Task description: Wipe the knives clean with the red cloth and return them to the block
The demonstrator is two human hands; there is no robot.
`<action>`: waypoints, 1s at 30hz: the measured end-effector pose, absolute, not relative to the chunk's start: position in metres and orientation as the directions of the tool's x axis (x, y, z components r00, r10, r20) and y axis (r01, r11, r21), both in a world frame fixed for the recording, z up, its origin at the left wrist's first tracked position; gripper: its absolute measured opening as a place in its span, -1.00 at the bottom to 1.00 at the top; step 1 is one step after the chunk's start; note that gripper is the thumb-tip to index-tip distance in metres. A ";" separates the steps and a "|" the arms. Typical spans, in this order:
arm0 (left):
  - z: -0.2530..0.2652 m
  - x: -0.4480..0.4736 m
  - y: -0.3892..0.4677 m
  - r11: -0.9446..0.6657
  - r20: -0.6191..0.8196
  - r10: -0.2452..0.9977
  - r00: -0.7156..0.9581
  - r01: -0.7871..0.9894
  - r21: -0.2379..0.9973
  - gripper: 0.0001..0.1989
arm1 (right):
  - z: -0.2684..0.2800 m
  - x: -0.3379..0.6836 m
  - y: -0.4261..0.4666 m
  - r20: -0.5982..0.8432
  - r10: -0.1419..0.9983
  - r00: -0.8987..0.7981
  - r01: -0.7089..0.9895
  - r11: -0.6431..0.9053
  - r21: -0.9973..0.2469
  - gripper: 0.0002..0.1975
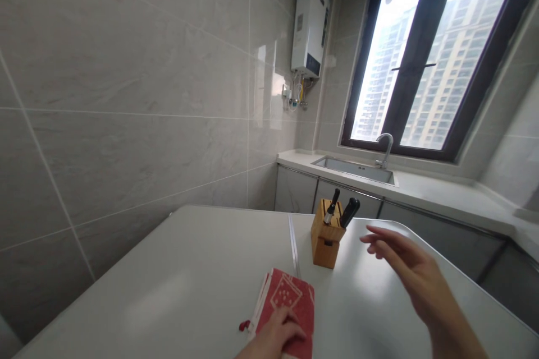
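Observation:
A folded red cloth with a white pattern (pixel 290 300) lies on the white table (pixel 189 280) near its front edge. My left hand (pixel 275 336) rests flat on the cloth's near end. My right hand (pixel 404 266) hovers open above the table, fingers spread and pointing left toward a wooden knife block (pixel 326 235). The block stands upright just beyond the cloth and holds two black-handled knives (pixel 348 212). My right hand is a short way to the right of the block and does not touch it.
A grey tiled wall runs along the left. Behind the table a counter holds a steel sink (pixel 353 169) with a tap (pixel 385 148) under a dark-framed window. A white water heater (pixel 310 22) hangs on the wall. A seam (pixel 292 244) divides the table.

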State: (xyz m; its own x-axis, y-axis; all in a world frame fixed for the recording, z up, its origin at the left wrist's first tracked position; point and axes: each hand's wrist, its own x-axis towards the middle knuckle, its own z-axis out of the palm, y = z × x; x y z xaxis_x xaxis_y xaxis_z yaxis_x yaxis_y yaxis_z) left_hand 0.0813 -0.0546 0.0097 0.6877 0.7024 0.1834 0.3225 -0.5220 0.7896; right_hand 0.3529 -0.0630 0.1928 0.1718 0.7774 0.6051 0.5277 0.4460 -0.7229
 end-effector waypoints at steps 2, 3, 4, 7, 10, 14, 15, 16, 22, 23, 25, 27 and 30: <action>0.005 0.083 -0.051 -0.550 0.155 0.687 0.710 0.369 0.750 -0.66 | 0.191 0.346 -0.044 0.544 0.821 0.172 0.527 0.390 -0.755 -0.63; 0.002 0.084 -0.049 -0.555 0.150 0.689 0.709 0.383 0.738 -0.69 | 0.189 0.341 -0.033 0.548 0.814 0.191 0.551 0.373 -0.746 -0.62; -0.002 0.086 -0.048 -0.561 0.155 0.691 0.706 0.388 0.731 -0.70 | 0.186 0.336 -0.022 0.557 0.806 0.199 0.586 0.358 -0.727 -0.60; -0.012 0.092 -0.045 -0.564 0.190 0.720 0.668 0.404 0.720 -0.70 | 0.180 0.323 0.008 0.586 0.789 0.184 0.695 0.317 -0.645 -0.52; -0.018 0.100 -0.046 -0.513 0.163 0.787 0.595 0.485 0.708 -0.74 | 0.176 0.316 0.032 0.571 0.807 0.151 0.750 0.282 -0.598 -0.43; -0.018 0.110 -0.049 -0.443 0.115 0.830 0.545 0.521 0.730 -0.72 | 0.175 0.313 0.052 0.511 0.842 0.174 0.788 0.192 -0.585 -0.56; -0.017 0.111 -0.049 -0.422 0.102 0.839 0.534 0.523 0.741 -0.69 | 0.175 0.313 0.055 0.505 0.845 0.176 0.801 0.175 -0.573 -0.62; -0.016 0.113 -0.048 -0.396 0.083 0.851 0.518 0.531 0.749 -0.66 | 0.174 0.312 0.058 0.506 0.843 0.181 0.815 0.160 -0.557 -0.66; -0.006 0.117 -0.043 -0.296 -0.032 0.881 0.472 0.602 0.741 -0.47 | 0.177 0.310 0.058 0.575 0.790 0.215 0.867 0.117 -0.484 -0.70; -0.005 0.117 -0.043 -0.300 -0.025 0.881 0.473 0.597 0.744 -0.46 | 0.180 0.310 0.057 0.589 0.778 0.218 0.869 0.121 -0.481 -0.70; -0.004 0.117 -0.042 -0.313 -0.004 0.878 0.479 0.579 0.753 -0.45 | 0.188 0.310 0.054 0.626 0.749 0.219 0.863 0.151 -0.482 -0.68; -0.004 0.116 -0.041 -0.317 0.005 0.876 0.482 0.569 0.758 -0.44 | 0.200 0.311 0.048 0.669 0.713 0.209 0.838 0.221 -0.498 -0.68; -0.004 0.115 -0.040 -0.306 -0.003 0.885 0.465 0.589 0.748 -0.47 | 0.220 0.310 0.029 0.735 0.644 0.210 0.786 0.336 -0.519 -0.66</action>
